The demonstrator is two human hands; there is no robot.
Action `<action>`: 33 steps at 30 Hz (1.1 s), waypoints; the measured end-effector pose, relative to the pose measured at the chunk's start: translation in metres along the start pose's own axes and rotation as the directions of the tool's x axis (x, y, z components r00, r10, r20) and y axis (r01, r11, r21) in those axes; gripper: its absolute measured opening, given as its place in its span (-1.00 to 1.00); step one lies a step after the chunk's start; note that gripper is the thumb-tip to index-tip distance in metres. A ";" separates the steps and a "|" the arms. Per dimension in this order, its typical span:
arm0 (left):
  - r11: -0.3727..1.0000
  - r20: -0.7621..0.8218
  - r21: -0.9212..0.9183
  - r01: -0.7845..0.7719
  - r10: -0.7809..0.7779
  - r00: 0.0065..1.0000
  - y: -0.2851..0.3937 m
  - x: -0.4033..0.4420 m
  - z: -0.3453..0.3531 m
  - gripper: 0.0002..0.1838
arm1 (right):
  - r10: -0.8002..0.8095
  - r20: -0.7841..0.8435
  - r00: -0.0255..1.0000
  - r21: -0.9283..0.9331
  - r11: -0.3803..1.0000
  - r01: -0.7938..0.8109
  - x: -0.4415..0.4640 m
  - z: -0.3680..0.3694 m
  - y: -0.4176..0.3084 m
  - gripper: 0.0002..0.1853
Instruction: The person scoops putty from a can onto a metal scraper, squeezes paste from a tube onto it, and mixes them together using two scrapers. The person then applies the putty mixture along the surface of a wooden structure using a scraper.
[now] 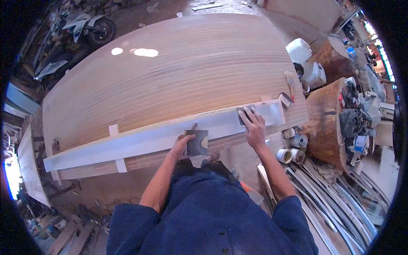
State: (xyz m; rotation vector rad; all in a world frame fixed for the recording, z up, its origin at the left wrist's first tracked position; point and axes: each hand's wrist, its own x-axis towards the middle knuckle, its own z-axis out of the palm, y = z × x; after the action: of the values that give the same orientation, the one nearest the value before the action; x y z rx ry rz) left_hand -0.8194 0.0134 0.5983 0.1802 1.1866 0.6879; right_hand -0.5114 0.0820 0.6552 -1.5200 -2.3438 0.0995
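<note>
A long white-coated board (144,143) lies across the near side of a large wooden panel. My left hand (182,143) grips a square dark plate (196,143) just off the board's near edge, thumb on top. A pale patch, perhaps putty, shows at the plate's right side. My right hand (254,126) presses a small dark flat scraper (240,120) against the white surface towards its right end. The fingers cover much of the scraper, so its full shape is hidden.
The wooden panel (182,72) carries a brush (290,83) and a small box (285,100) at its right. Plastic jugs (299,51), open cans (284,156) and long strips (318,204) lie to the right. A motorcycle (91,29) stands at the far left.
</note>
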 end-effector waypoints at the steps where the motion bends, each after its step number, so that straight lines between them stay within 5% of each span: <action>1: 1.000 0.010 0.000 -0.024 0.024 1.000 0.001 0.003 0.000 -0.61 | -0.008 0.002 1.000 0.015 1.000 0.008 -0.003 -0.001 0.002 -0.46; 7: 0.995 0.072 -0.075 0.072 -0.067 0.995 -0.021 0.034 -0.024 -0.54 | 0.018 -0.014 1.000 0.007 1.000 -0.018 -0.001 -0.003 0.018 -0.45; 13: 0.998 -0.054 0.018 -0.056 0.057 0.997 -0.019 0.034 -0.020 -0.52 | -0.008 -0.050 0.999 0.010 1.000 0.008 -0.005 -0.010 0.037 -0.44; 16: 0.995 0.081 -0.096 0.029 -0.021 0.996 -0.018 0.030 -0.022 -0.51 | -0.001 -0.044 0.999 0.009 1.000 0.001 -0.006 -0.005 0.044 -0.43; 22: 0.992 -0.016 0.005 -0.130 0.130 0.991 -0.017 0.028 -0.016 -0.55 | 0.005 -0.056 0.998 0.010 1.000 -0.004 -0.009 -0.010 0.063 -0.42; 25: 0.997 -0.015 -0.071 0.005 -0.006 1.000 -0.017 0.030 -0.020 -0.55 | 0.027 -0.035 0.999 0.034 0.999 -0.026 -0.019 -0.008 0.068 -0.42; 30: 0.995 -0.071 -0.040 -0.089 0.086 0.994 -0.007 0.025 -0.005 -0.52 | 0.021 -0.070 0.997 0.039 0.999 -0.018 -0.012 -0.013 0.084 -0.44; 33: 0.998 -0.079 -0.067 -0.020 0.014 0.997 -0.018 0.010 -0.007 -0.50 | 0.068 -0.043 0.997 0.030 0.997 -0.067 -0.015 -0.013 0.084 -0.44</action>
State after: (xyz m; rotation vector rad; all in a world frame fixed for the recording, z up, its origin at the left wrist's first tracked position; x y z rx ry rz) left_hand -0.8162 0.0037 0.5791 0.1079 1.2358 0.7545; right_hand -0.4280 0.1021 0.6434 -1.5724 -2.2477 0.1138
